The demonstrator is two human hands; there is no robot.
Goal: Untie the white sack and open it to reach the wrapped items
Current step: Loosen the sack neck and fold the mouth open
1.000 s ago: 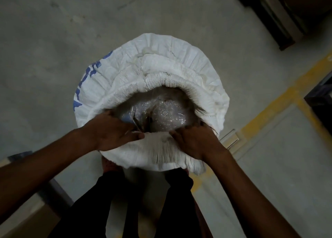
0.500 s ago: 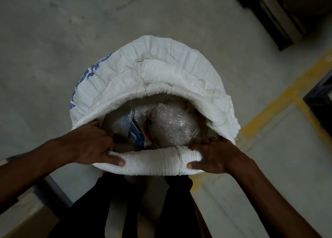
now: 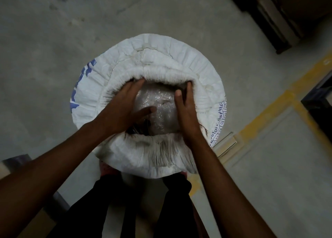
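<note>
The white sack with blue print stands on the floor in front of me, its mouth open and its top rolled down into a thick rim. A bubble-wrapped item fills the opening. My left hand lies flat inside the mouth, fingers spread over the item's left side and reaching the far rim. My right hand is inside too, palm against the item's right side, fingertips at the far rim. Neither hand has closed around anything. Other contents below are dark and hidden.
Bare concrete floor surrounds the sack. A yellow painted line runs diagonally at the right. Dark pallet-like objects sit at the top right and a dark edge at the right. My black trouser legs stand just behind the sack.
Both hands let go of the near rolled rim and moved forward into the sack's mouth, onto the bubble-wrapped item. The near rim has slackened.
</note>
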